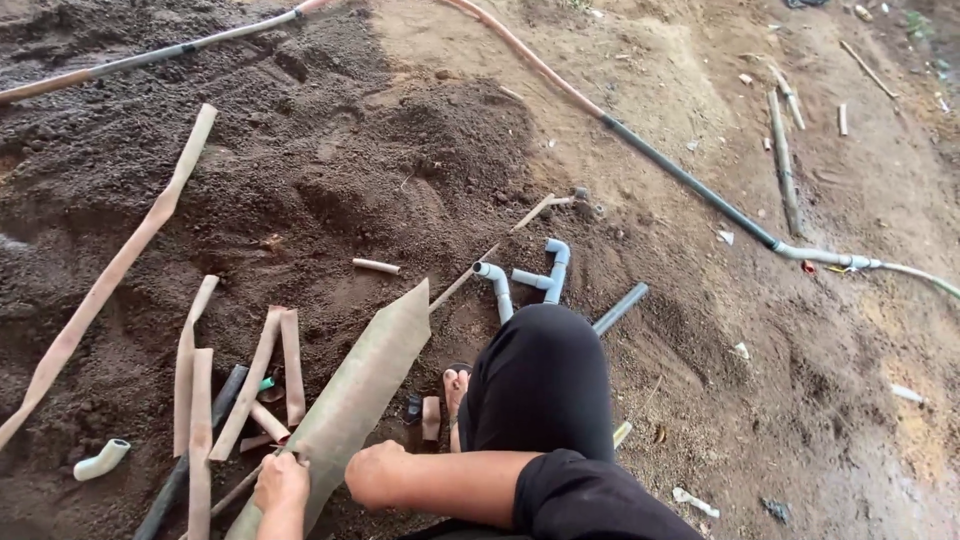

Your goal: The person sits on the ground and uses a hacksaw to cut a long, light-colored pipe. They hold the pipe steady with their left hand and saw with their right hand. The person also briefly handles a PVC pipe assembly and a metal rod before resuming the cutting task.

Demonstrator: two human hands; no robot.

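Split pipe strip (355,395) lay on dark soil (300,170); left hand (281,483) gripped its lower edge, right hand (375,473) closed against it.

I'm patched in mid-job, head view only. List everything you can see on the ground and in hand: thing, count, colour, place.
Wide split pipe piece: 1, muddy tan, bottom centre, held at its lower end.
Narrow split pipe strips: about five, tan, bottom left on dark soil.
Long strip: 1, tan, left, slanting.
Grey elbow assembly: 1, pale grey, centre, above the knee.
Loose elbow: 1, whitish, far left bottom.
Dark pipe: 1, dark grey, right of the knee.
Long hose line: 1, orange then black, top centre to right edge.
Bamboo sticks: a few, brown, top right.
Left hand: fingers closed on the wide piece's edge.
Right hand: fisted beside the piece; grip hidden.
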